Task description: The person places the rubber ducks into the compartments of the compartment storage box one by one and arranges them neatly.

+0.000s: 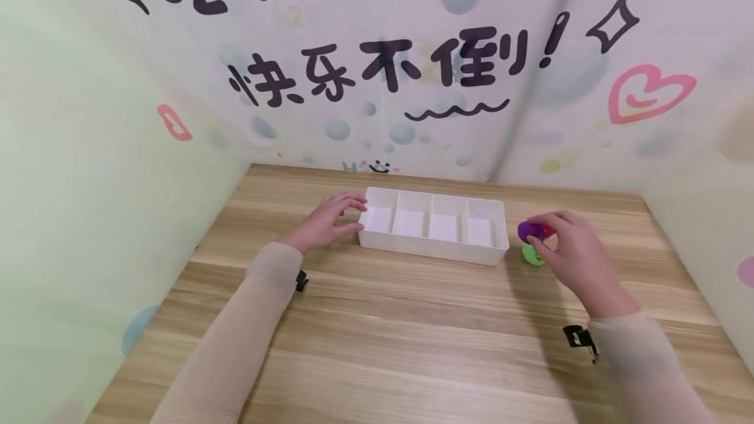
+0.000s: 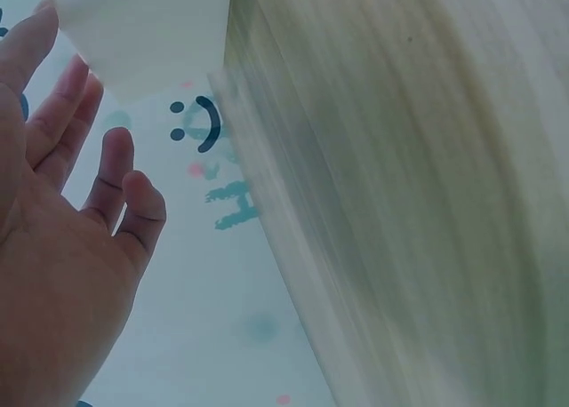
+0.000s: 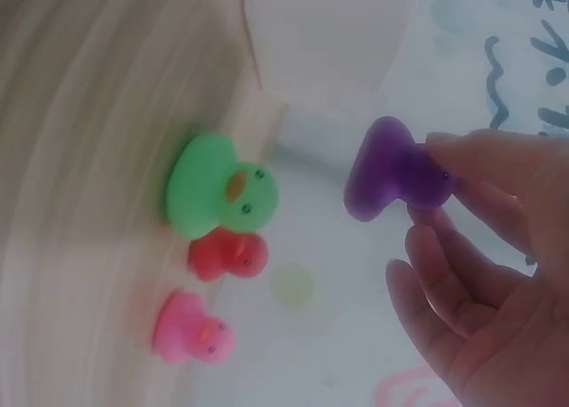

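Note:
My right hand [image 1: 580, 257] pinches a purple toy duck [image 3: 382, 171] by its head between thumb and fingers. It holds the duck above the table, just past the right end of a white box [image 1: 432, 250] with several compartments in a row. A green toy duck [image 3: 197, 189] stands below it, largest in the right wrist view, with a red toy duck [image 3: 209, 254] and a pink toy duck [image 3: 182, 327] beside it. At the box's left end, my left hand [image 1: 324, 220] has its fingertips right at the wall, fingers spread and loosely bent.
The box stands near the back of a wood-grain table [image 1: 400, 339]. Behind it hangs a white printed cloth [image 1: 365, 129] with dark lettering, and pale side walls close in left and right. Each wrist wears a small black clip [image 1: 580, 337].

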{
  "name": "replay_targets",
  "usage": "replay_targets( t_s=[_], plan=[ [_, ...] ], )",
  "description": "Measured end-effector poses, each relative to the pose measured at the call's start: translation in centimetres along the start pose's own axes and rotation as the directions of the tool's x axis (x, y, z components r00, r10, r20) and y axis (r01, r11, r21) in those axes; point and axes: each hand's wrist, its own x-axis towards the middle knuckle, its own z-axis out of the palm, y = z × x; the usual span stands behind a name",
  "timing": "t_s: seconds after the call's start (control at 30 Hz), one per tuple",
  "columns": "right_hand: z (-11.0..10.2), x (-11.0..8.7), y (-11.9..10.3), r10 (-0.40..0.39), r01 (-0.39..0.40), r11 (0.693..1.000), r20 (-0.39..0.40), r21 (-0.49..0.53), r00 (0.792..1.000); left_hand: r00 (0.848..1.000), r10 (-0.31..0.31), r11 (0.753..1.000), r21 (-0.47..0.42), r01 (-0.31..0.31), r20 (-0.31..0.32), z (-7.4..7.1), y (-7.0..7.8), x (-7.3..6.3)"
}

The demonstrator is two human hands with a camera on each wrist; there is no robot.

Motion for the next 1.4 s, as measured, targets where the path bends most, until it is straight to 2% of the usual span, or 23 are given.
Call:
replay_targets(
  t_s=[0.17,0.37,0.8,1.1,1.27,1.4],
  plan=[
    [0.2,0.8,-1.2,0.002,-0.002,1.000,0.000,0.031,1.000,1.000,0.012,1.000,-0.002,-0.012,0.006,-0.2,0.1,0.0],
    [0.6,1.7,-2.5,-0.014,0.014,1.000,-0.010,0.022,1.000,1.000,0.016,1.000,-0.001,-0.016,0.010,-0.2,0.2,0.1],
    [2.4,2.9,-3.9,-0.094,0.095,0.993,-0.022,0.064,0.995,1.000,0.017,1.000,0.006,-0.017,0.007,-0.2,0.3,-0.1],
    [3.1,3.7,-5.1,-0.071,0.067,0.994,0.047,0.086,0.996,1.000,0.014,1.000,0.004,-0.014,0.004,-0.3,0.3,-0.2],
    [4.0,3.9,-5.9,-0.097,0.093,0.990,0.030,0.107,0.995,1.000,0.001,1.000,0.008,-0.001,0.008,-0.5,0.5,-0.4],
    [4.5,4.3,-6.4,-0.114,0.112,0.986,0.010,0.121,0.993,1.000,0.018,1.000,0.014,-0.018,0.003,-0.5,0.5,-0.4]
  ],
)
